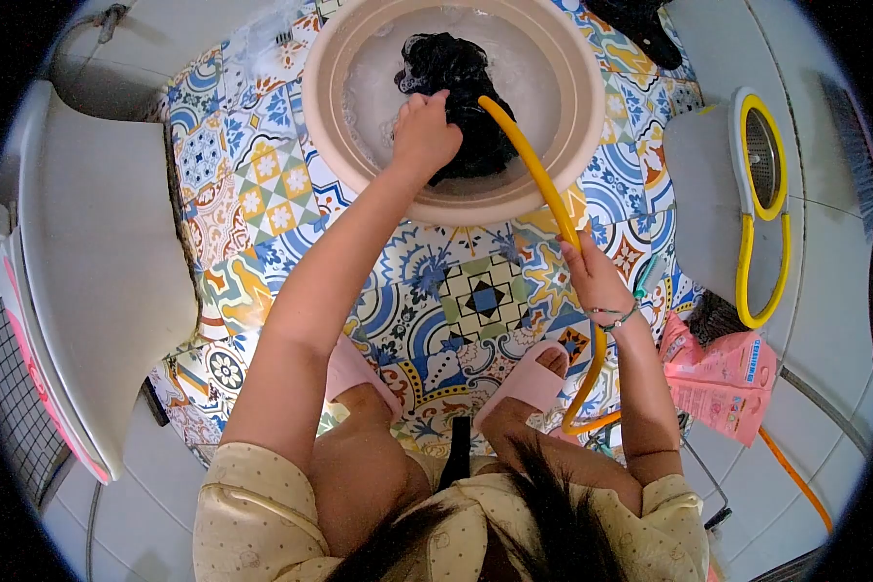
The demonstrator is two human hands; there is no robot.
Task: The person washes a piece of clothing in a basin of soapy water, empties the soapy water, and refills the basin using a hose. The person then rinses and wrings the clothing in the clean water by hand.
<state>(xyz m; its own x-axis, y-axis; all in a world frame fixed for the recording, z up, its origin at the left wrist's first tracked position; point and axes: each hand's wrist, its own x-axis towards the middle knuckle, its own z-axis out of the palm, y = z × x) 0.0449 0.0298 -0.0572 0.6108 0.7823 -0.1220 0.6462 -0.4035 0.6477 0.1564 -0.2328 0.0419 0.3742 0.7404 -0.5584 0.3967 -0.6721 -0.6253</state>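
Observation:
A beige round basin (325,116) stands on the patterned floor, holding cloudy, sudsy water. In it lies a wet black cloth or garment (480,145), partly above the water. My left hand (427,133) reaches over the basin with its fingers closed on the black cloth; the fingertips are partly hidden. My right hand (592,274) is wrapped round a yellow hose (538,175). The hose's end points down over the cloth inside the basin, and its other part loops down past my wrist toward the floor.
A grey and yellow mop bucket (713,194) stands at the right, beside a pink printed packet (723,383). On the left is a large white fixture (107,242). Pink slippers (524,386) are on my feet. A dark object (650,34) lies beyond the basin.

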